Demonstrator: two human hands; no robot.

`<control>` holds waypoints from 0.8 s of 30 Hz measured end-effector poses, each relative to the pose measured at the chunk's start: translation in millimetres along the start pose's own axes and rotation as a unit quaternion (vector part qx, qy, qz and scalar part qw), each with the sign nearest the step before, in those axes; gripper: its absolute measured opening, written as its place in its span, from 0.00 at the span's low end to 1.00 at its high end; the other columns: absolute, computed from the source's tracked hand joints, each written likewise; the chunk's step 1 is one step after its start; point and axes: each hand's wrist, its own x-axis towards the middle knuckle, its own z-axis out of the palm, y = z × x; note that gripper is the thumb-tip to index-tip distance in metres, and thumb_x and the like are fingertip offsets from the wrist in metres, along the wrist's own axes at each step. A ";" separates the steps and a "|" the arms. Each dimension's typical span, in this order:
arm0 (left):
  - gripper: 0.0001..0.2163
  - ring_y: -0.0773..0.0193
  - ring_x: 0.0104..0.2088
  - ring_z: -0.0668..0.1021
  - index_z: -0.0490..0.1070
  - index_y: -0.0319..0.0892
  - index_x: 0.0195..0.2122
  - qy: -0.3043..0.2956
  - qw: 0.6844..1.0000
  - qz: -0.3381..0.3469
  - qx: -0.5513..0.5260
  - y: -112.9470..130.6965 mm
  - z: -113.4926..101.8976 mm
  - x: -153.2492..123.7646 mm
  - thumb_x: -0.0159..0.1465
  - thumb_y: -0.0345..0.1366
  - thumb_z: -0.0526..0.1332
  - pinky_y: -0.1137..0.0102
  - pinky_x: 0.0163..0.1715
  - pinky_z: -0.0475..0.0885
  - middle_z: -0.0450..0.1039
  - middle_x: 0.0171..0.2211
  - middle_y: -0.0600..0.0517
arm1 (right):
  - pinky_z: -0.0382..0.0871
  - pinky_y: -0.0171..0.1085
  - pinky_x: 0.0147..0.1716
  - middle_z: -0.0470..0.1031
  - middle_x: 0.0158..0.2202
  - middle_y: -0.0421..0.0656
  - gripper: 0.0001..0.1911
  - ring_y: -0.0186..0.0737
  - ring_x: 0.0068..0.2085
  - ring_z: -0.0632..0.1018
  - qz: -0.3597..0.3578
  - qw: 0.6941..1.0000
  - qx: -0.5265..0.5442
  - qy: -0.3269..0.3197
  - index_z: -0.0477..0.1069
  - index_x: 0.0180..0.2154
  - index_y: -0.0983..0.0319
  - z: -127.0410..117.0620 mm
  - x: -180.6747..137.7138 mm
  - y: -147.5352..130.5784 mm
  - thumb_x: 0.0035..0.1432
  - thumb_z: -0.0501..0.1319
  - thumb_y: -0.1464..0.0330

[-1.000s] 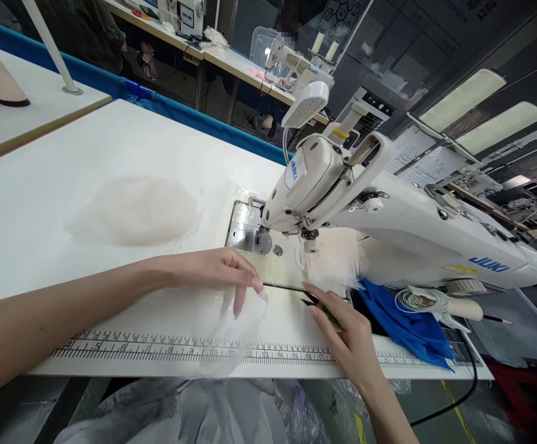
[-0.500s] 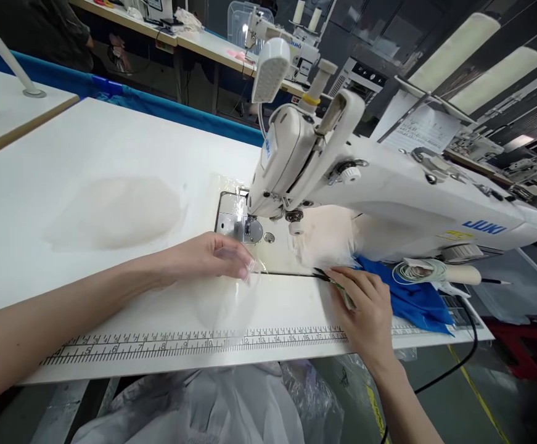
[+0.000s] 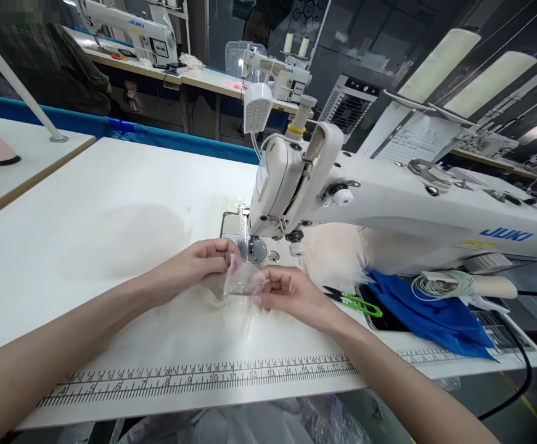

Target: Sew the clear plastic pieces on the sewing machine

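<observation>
A piece of sheer, pale fabric [image 3: 243, 279] is stretched between my two hands, just in front of the sewing machine's needle plate. My left hand [image 3: 208, 262] pinches its left part between thumb and fingers. On the other side my right hand [image 3: 284, 290] is closed on the fabric's right edge. The presser foot [image 3: 252, 248] of the white sewing machine [image 3: 370, 197] stands just behind the fabric. Green-handled thread snips [image 3: 356, 303] lie on the table to the right of my right hand.
A pale fabric pile [image 3: 337, 253] lies under the machine arm. Blue cloth [image 3: 430, 311] covers part of a dark phone [image 3: 388, 320]; a cord coil [image 3: 444, 285] sits behind. A printed ruler [image 3: 213, 376] runs along the table front. Sheer fabric [image 3: 143, 240] lies at left. A person [image 3: 41, 61] sits beyond.
My right hand has put down the snips on the table and moved left to grip the sheer fabric. My left hand still holds the fabric. The camera view has shifted.
</observation>
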 end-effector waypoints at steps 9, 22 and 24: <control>0.17 0.67 0.30 0.66 0.67 0.45 0.39 -0.008 0.990 0.006 0.140 3.7 9.1 -0.9 0.55 0.47 0.67 0.73 0.26 0.60 0.64 0.30 0.56 | 0.58 0.31 0.25 0.62 0.24 0.32 0.12 0.30 0.25 0.65 -0.054 0.991 -0.100 0.065 0.67 0.38 0.58 4.5 10.4 3.4 0.52 0.66 0.66; 0.12 0.69 0.21 0.69 0.78 0.47 0.40 0.134 0.934 0.066 0.325 -16.4 19.2 4.3 0.64 0.45 0.59 0.73 0.23 0.61 0.75 0.24 0.56 | 0.64 0.33 0.22 0.69 0.20 0.36 0.08 0.31 0.22 0.67 -0.074 0.973 -0.123 0.179 0.77 0.29 0.58 -6.0 17.4 16.5 0.51 0.67 0.61; 0.11 0.68 0.22 0.72 0.78 0.49 0.43 0.130 0.927 0.093 0.340 -18.1 19.6 4.8 0.65 0.43 0.58 0.73 0.24 0.64 0.79 0.28 0.55 | 0.64 0.33 0.21 0.69 0.19 0.36 0.07 0.31 0.20 0.66 -0.074 0.978 -0.097 0.172 0.77 0.28 0.59 -5.1 17.2 18.4 0.51 0.68 0.62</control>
